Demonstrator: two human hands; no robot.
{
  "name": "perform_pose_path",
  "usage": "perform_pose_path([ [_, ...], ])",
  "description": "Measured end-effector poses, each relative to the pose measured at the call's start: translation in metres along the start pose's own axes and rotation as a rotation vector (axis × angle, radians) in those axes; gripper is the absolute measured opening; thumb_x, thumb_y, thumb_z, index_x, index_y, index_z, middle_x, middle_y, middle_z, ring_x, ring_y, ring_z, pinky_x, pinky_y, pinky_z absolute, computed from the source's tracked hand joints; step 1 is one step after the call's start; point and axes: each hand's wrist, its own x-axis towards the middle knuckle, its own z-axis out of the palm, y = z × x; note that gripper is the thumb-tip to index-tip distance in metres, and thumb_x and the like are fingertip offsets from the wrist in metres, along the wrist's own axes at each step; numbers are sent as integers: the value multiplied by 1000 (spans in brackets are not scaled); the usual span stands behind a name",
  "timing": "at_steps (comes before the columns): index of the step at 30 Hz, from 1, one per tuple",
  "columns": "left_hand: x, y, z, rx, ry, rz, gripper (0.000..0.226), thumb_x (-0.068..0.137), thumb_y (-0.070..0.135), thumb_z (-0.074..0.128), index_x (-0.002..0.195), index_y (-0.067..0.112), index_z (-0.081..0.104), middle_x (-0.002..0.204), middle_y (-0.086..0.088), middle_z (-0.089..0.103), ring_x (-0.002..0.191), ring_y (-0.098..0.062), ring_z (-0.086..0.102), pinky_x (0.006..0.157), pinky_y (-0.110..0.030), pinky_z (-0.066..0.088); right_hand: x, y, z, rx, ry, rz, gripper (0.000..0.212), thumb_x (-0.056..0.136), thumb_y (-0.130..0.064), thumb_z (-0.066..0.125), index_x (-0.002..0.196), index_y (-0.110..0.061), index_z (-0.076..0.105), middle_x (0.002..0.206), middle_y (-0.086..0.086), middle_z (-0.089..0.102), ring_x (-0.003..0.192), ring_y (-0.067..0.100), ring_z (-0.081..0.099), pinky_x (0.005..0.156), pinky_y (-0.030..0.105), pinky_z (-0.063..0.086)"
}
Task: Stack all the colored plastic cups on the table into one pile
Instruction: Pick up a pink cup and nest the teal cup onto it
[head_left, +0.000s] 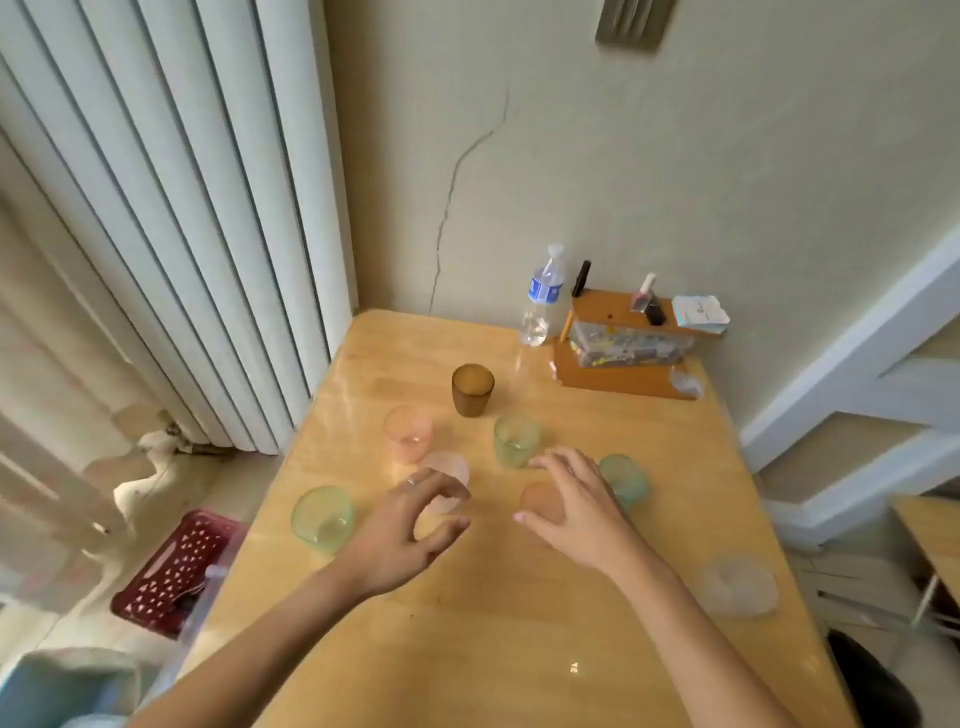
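- Where the cream wall (675, 156) is meeting the white vertical blinds (171, 208), a light wooden table (467, 623) is filling the corner; a thin crack is running down the wall toward the table's far edge.
- On the floor to the left, a dark red perforated crate (176, 566) is sitting beside the table; its contents are too blurred to tell.
- At the far edge, a clear water bottle (543, 296) with a blue label is standing upright, holding a little water at the bottom, just beside a small wooden shelf (618, 338) that is carrying small items.
- Near the right edge, a clear round lid-like disc (740, 584) is lying flat.
- Seven translucent cups are standing apart and unstacked across the middle of the table, all appearing empty: a brown cup (472, 389) farthest back, a pink cup (408, 434), a light green cup (516, 439), a teal cup (626, 480), a pale pink cup (447, 480), an orange cup (543, 501) and a green cup (323, 518) nearest the left edge.
- The left hand (410, 525), wearing a ring, is curling open-fingered around the near side of the pale pink cup, not yet closed on it.
- The right hand (576, 499) is spreading open over the orange cup, partly hiding it; whether it is touching cannot be told.
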Motion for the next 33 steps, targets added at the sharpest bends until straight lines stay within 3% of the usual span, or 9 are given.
perform_pose_path([
  [4,5,-44,64,-43,-17,9,40,95,53,58,119,21,67,119,8,68,110,1,61,97,-29,51,4,37,56,-7,15,11,78,76,-62,73,139,-22,52,150,3,37,142,22,33,114,32,32],
  [8,9,-75,113,-53,20,74,38,94,49,58,119,21,63,116,8,69,103,-14,66,94,-36,54,2,64,92,23,137,-86,68,77,-43,81,138,-27,54,138,-1,45,130,19,46,109,27,37],
  [10,13,-84,126,-46,37,109,37,92,46,60,119,21,62,113,9,69,101,-11,65,91,-33,54,3,72,98,68,212,-85,69,75,-39,84,139,-30,57,135,1,43,124,14,51,107,23,38],
  [15,9,-88,142,-31,73,136,55,85,39,72,133,17,56,123,3,69,116,-11,64,90,-9,43,-13,74,110,174,260,-79,76,71,-41,88,140,-40,58,120,-4,50,104,13,60,101,30,49],
  [19,-4,-77,148,-27,14,108,83,82,33,86,150,14,41,137,-5,60,129,-14,57,103,-22,43,-37,59,112,192,209,-91,73,74,-42,86,140,-40,55,119,-6,51,107,13,60,102,31,49],
  [22,-15,-69,150,-54,8,151,88,81,33,87,152,16,38,138,-1,62,130,-14,58,108,-33,49,-52,50,118,201,175,-113,70,75,-49,79,140,-43,52,121,-5,50,111,13,59,105,33,49],
  [24,-24,-61,150,-88,2,171,88,79,29,86,152,17,39,134,4,64,127,-9,61,104,-29,51,-60,45,121,204,166,-122,67,77,-54,73,139,-45,51,121,-6,49,110,12,59,104,32,48],
  [28,-38,-48,151,-155,10,162,83,76,14,84,148,14,41,124,13,66,103,-1,70,81,-31,61,-72,37,123,226,154,-116,63,80,-53,72,138,-48,48,121,-8,49,111,12,59,102,32,49],
  [33,-40,-50,152,-149,31,151,74,77,14,81,143,11,47,116,17,66,96,11,67,81,-12,50,-75,33,124,244,140,-108,68,81,-52,75,143,-41,48,124,-8,49,113,10,58,103,30,47],
])
